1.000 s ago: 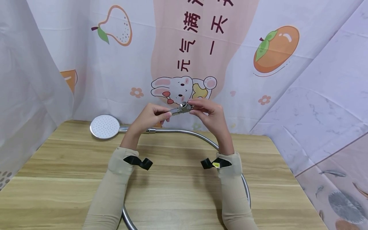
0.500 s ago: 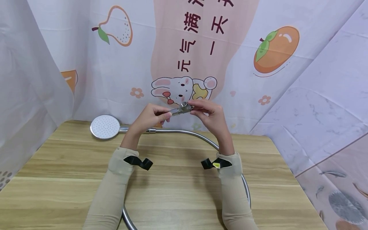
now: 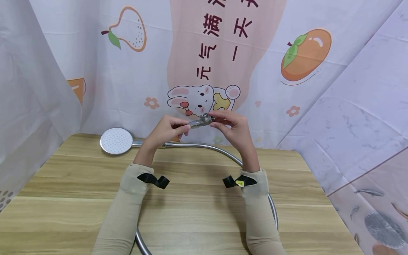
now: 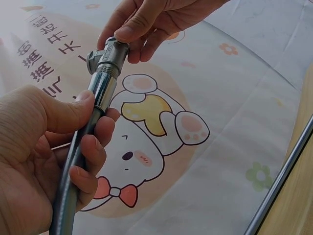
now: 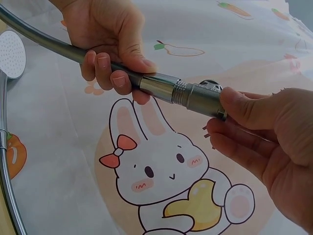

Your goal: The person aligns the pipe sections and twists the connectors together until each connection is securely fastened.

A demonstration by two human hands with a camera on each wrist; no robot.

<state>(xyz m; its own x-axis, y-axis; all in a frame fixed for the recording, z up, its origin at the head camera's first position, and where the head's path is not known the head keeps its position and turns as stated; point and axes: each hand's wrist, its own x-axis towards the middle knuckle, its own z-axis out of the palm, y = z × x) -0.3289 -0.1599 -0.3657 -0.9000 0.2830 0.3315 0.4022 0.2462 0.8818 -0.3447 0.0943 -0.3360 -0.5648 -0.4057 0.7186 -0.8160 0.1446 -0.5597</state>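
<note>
My left hand [image 3: 165, 130] grips the end of a metal shower hose [image 4: 68, 181] just behind its shiny nut [image 5: 159, 86], fingers wrapped round it. With thumb and fingers, my right hand [image 3: 235, 128] pinches a grey metal valve fitting [image 5: 201, 100] that has a round side port. The fitting meets the nut in line, and a few rings of thread [image 5: 180, 92] show between them. Both hands hold these parts above the table's far edge, in front of the printed curtain. My right fingers cover the fitting's far end.
A white-faced shower head [image 3: 116, 141] lies at the table's back left. From its handle a silver hose [image 3: 220, 149] curves right and passes under my right arm. Behind the wooden table [image 3: 194, 205] hangs a printed curtain [image 3: 137, 78].
The fitting has turned a little in my right fingers: its round port faced the head view earlier and now appears more edge-on. Both arms stay in place.
</note>
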